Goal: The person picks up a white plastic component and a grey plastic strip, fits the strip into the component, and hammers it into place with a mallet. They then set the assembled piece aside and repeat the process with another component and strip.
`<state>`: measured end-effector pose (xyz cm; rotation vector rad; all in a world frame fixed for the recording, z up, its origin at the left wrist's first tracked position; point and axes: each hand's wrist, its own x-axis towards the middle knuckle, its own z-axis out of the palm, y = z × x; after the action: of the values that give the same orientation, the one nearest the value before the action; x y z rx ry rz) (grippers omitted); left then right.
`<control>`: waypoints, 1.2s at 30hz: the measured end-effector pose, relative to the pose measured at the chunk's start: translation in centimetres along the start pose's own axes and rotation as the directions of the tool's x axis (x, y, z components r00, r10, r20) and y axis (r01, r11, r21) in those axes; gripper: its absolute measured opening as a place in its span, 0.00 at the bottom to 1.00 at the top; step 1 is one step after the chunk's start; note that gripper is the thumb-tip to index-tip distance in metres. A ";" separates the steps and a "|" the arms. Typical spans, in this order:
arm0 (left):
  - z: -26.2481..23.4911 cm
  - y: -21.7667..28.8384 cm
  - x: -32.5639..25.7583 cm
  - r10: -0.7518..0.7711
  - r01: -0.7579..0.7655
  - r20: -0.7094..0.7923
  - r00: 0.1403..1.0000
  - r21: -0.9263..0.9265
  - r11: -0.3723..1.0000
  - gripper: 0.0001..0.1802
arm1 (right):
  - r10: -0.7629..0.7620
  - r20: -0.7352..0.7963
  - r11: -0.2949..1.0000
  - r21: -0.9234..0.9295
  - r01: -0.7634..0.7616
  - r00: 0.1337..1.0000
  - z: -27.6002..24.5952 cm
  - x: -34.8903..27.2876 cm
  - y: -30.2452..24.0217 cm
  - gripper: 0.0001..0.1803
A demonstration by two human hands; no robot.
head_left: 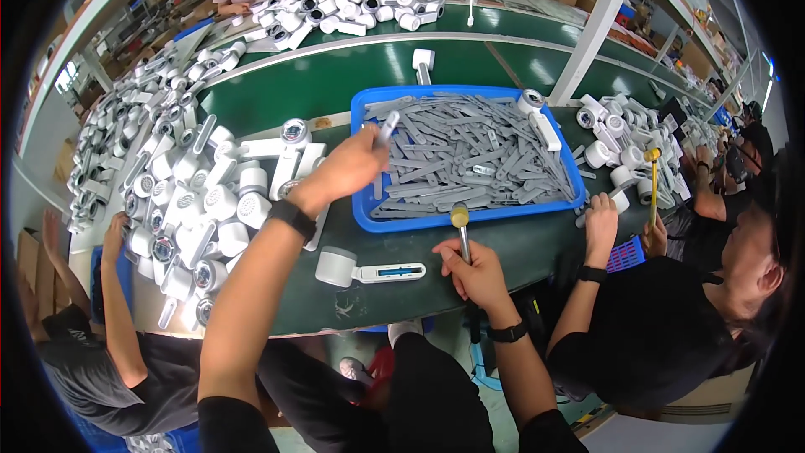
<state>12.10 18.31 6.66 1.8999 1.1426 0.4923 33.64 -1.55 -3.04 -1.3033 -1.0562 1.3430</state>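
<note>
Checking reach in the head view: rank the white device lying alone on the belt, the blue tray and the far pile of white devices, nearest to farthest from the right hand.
From the right hand, which grips a small mallet:
1. White device, on the belt just to its left.
2. Blue tray, its front rim just beyond the hand.
3. Far pile of white devices, across both belts at the top.

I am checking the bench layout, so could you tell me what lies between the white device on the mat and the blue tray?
In the head view, only bare green mat separates the white device from the blue tray.
</note>
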 end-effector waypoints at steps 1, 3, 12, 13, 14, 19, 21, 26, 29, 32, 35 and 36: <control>0.8 0.6 1.4 0.025 -0.001 -0.186 0.982 0.129 0.992 0.15 | 0.001 -0.009 1.000 -0.005 -0.002 1.000 -0.2 -0.1 0.1 0.12; 1.1 1.0 4.4 0.103 -0.018 -0.307 0.946 0.270 0.963 0.17 | -0.007 -0.029 1.000 0.019 0.007 1.000 -0.5 -0.3 0.2 0.12; -0.6 -5.6 14.6 0.293 -0.054 -0.406 0.866 0.506 0.861 0.17 | 0.053 0.033 0.991 0.122 -0.057 0.998 -0.9 -0.3 0.2 0.12; -0.5 -5.5 14.5 0.354 -0.082 -0.398 0.846 0.559 0.825 0.15 | 0.057 0.033 0.990 0.128 -0.061 0.998 -1.0 -0.3 0.1 0.12; -0.5 -5.6 15.0 0.351 -0.079 -0.395 0.849 0.562 0.824 0.15 | 0.047 0.027 0.991 0.124 -0.050 0.999 -0.9 -0.3 0.0 0.12; -1.5 -5.6 16.2 0.185 0.031 -0.318 0.930 0.569 0.821 0.11 | 0.053 0.015 0.987 0.151 -0.054 0.998 -0.8 -0.3 -0.2 0.12; -2.0 -5.1 16.3 0.147 0.041 -0.299 0.943 0.542 0.839 0.10 | 0.050 0.031 0.985 0.164 -0.054 0.998 -1.0 -0.3 0.0 0.12; -1.7 -5.5 15.5 0.105 -0.028 -0.102 0.989 0.570 0.821 0.10 | 0.032 0.043 0.991 0.129 -0.037 0.999 -1.1 -0.3 -0.1 0.12; 0.0 -6.7 14.9 0.309 -0.116 -0.157 0.938 0.698 0.707 0.10 | 0.030 0.034 0.992 0.123 -0.034 0.999 -1.2 -0.4 0.0 0.12; 0.7 -7.4 14.0 0.374 -0.086 -0.220 0.901 0.753 0.652 0.10 | 0.036 0.030 0.990 0.138 -0.039 0.999 -0.7 -0.2 -0.2 0.11; 0.4 -7.1 13.3 0.367 -0.047 -0.326 0.871 0.688 0.724 0.10 | 0.025 0.024 0.992 0.121 -0.028 0.999 -0.6 -0.2 -0.2 0.12; 0.0 -6.6 13.2 0.371 -0.046 -0.335 0.866 0.687 0.725 0.10 | 0.025 0.047 0.994 0.109 -0.030 0.999 -0.9 0.0 0.0 0.12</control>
<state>15.29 31.09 0.07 2.6603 1.5530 0.7641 34.51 -1.61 -3.11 -1.2155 -0.9840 1.4372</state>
